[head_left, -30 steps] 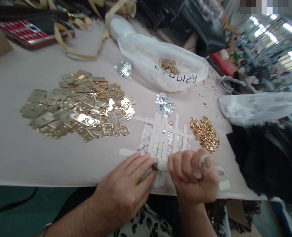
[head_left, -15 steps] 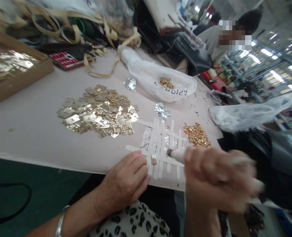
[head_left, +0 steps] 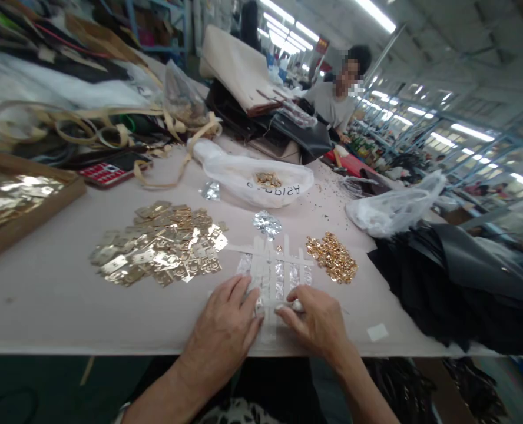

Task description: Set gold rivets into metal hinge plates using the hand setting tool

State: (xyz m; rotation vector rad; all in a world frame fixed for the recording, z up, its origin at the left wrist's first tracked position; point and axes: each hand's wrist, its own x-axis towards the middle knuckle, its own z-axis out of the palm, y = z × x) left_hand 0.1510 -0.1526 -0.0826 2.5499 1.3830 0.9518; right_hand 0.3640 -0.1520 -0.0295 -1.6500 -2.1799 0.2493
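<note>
My left hand (head_left: 226,315) rests on the table edge, its thumb and forefinger closed around a small gold metal plate (head_left: 260,307). The plate lies on a patch of white tape strips (head_left: 273,277) over clear plastic. Just to the right, my right hand (head_left: 321,318) is low over the same patch, fingers curled round a white stick-like tool (head_left: 296,305), mostly hidden by the hand. A heap of flat gold metal plates (head_left: 164,247) lies to the left. Small gold fittings (head_left: 332,257) are piled to the right, and silver pieces (head_left: 267,224) beyond the tape.
A cardboard box (head_left: 67,197) of gold plates stands at the left. Behind are a red-and-black case (head_left: 111,169), a white plastic bag (head_left: 230,176) with gold pieces, and leather pieces (head_left: 244,70). Black material (head_left: 456,288) covers the right side. Another person (head_left: 332,106) is in the background.
My right hand has come down from its raised position with the tool and now sits beside my left hand. My left hand stays at the small plate. The head view has shifted.
</note>
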